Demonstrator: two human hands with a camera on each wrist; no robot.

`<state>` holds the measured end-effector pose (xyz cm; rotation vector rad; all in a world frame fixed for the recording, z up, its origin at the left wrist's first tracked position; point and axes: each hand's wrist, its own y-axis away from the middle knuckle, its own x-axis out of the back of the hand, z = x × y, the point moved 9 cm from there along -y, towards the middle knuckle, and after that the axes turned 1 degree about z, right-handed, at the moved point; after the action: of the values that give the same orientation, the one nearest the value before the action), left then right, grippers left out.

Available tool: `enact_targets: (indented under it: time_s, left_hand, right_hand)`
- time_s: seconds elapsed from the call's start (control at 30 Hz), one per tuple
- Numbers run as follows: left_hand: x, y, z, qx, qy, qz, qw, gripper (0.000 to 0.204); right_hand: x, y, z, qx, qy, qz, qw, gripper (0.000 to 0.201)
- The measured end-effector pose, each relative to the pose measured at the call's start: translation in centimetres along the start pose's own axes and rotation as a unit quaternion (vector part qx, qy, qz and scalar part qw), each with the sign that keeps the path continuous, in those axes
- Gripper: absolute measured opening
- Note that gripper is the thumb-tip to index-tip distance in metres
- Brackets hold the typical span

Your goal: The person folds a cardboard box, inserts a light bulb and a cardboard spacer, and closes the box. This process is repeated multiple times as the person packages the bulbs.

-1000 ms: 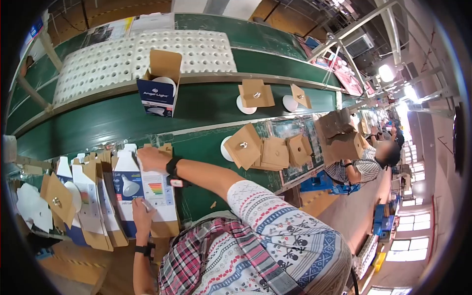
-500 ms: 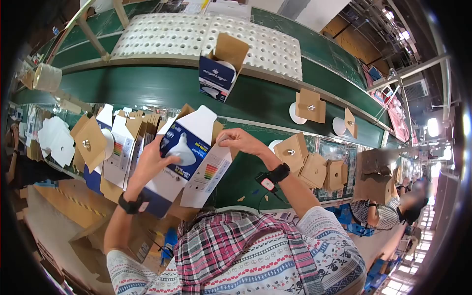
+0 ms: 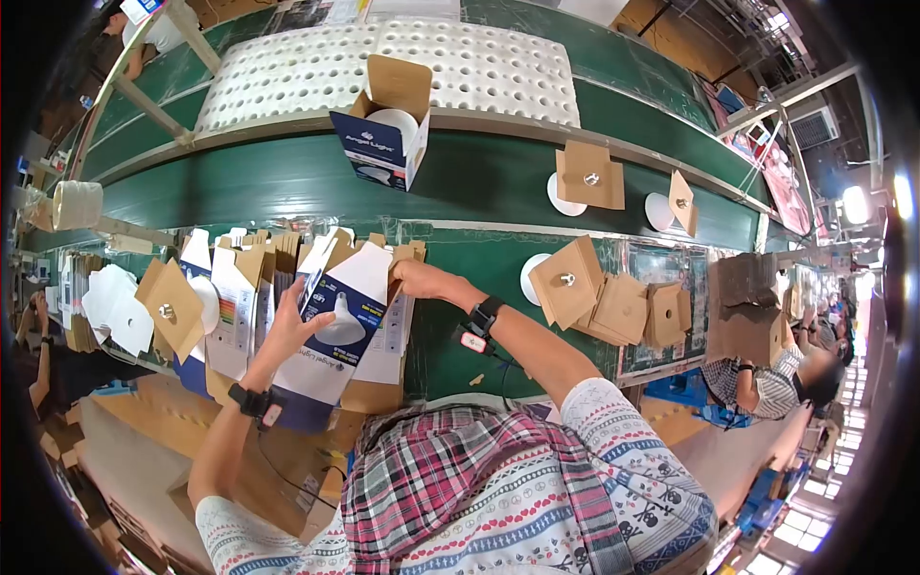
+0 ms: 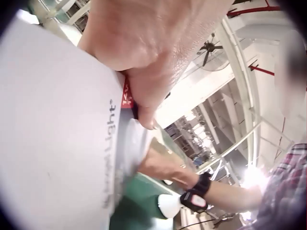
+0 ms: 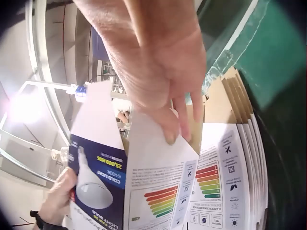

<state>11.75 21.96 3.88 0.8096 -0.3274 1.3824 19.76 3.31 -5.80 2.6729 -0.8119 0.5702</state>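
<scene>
A printed light bulb carton [image 3: 343,324], blue and white with a bulb picture, is held in front of the body, its top flaps raised. My left hand [image 3: 287,331] grips its left side, thumb across the printed front. At the upper right edge, my right hand [image 3: 419,279] pinches a white flap; in the right wrist view the thumb [image 5: 169,134] lies on the flap's near face. Behind the held carton stand several flat cartons [image 5: 244,158] in a row. The left wrist view shows the carton's white panel [image 4: 57,124] close up.
An open bulb carton [image 3: 374,144] stands on the green conveyor. Bulbs with cardboard inserts [image 3: 565,278] lie to the right, beside stacked inserts [image 3: 621,309]. Left are more flat cartons [image 3: 230,307] and white card pieces [image 3: 117,307]. Behind the conveyor is a white holed foam tray [image 3: 479,72].
From the row of flat cartons, one was drawn up and opened out between both hands. The left hand went from its lower front to its side. Since half a second ago, it has dropped slightly left.
</scene>
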Motion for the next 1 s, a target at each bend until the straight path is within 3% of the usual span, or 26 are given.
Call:
enact_targets:
  time_s: [0.03,0.1,0.17,0.2,0.27,0.33,0.37,0.4,0.43,0.47,0.53,0.6,0.67,0.73,0.8,0.9,1.0]
  left_hand:
    - [-1.4,-0.8,-2.6,0.024,-0.004,-0.014,1.000,0.088]
    - [-3.1,-1.5,-3.3,0.045,0.001,-0.044,0.998,0.094]
    - [-3.9,-1.9,-5.2,0.019,0.017,-0.022,0.999,0.091]
    - [-3.9,-2.1,-5.2,0.008,0.032,-0.019,0.999,0.088]
    - [-4.6,-2.1,-5.2,0.064,0.251,-0.077,0.963,0.080]
    - [-4.6,-1.8,-2.8,0.090,0.326,-0.101,0.936,0.069]
    - [-4.4,-1.3,-1.5,0.143,0.273,-0.137,0.942,0.067]
    - [-4.6,-0.6,-0.9,0.198,0.215,-0.168,0.941,0.065]
    - [-5.9,-1.0,-1.7,0.151,0.284,-0.126,0.938,0.059]
    - [-7.1,-1.1,-3.2,0.148,0.299,-0.119,0.935,0.058]
    - [-6.7,-0.8,-1.5,0.161,0.225,-0.079,0.958,0.058]
    - [-7.6,-1.0,-0.7,0.135,0.279,-0.147,0.939,0.061]
    - [-7.0,-1.0,-0.3,0.147,0.244,-0.125,0.950,0.069]
    - [-6.9,-0.9,-1.6,0.156,0.184,-0.087,0.967,0.079]
    - [-6.9,-0.8,-0.1,0.146,0.212,-0.087,0.962,0.090]
    - [-7.6,-0.5,-1.2,0.173,0.224,-0.090,0.955,0.097]
    - [-8.1,-0.4,-2.4,0.162,0.256,-0.077,0.950,0.100]
  right_hand:
    - [1.2,1.3,-3.1,-0.048,-0.032,-0.062,0.996,0.034]
    - [2.9,2.4,-4.2,-0.035,0.071,-0.043,0.996,0.038]
    - [6.9,4.9,-6.7,-0.026,0.174,-0.025,0.984,0.044]
    - [9.4,5.6,-4.8,-0.046,0.165,0.022,0.985,0.041]
    - [18.7,8.6,-4.7,-0.050,0.212,0.178,0.960,0.032]
    - [27.5,12.4,-2.0,-0.080,0.244,0.306,0.917,0.029]
    - [30.9,14.8,-0.1,-0.074,0.249,0.380,0.888,0.031]
    - [33.0,16.4,1.3,-0.114,0.316,0.373,0.865,0.031]
    - [34.5,17.6,2.4,-0.153,0.380,0.362,0.838,0.032]
    - [34.9,18.2,3.5,-0.151,0.373,0.352,0.845,0.032]
    - [34.7,18.5,5.5,-0.146,0.353,0.333,0.862,0.032]
    - [33.8,18.7,8.4,-0.148,0.308,0.304,0.889,0.027]
    - [33.2,18.4,11.5,-0.128,0.266,0.252,0.922,0.024]
    - [33.1,19.1,9.5,-0.099,0.285,0.329,0.895,0.020]
    - [32.9,18.6,9.8,-0.137,0.326,0.307,0.884,0.016]
    - [33.2,16.4,5.8,-0.146,0.233,0.332,0.902,0.019]
    - [32.0,12.2,-1.3,-0.120,0.135,0.319,0.930,0.018]
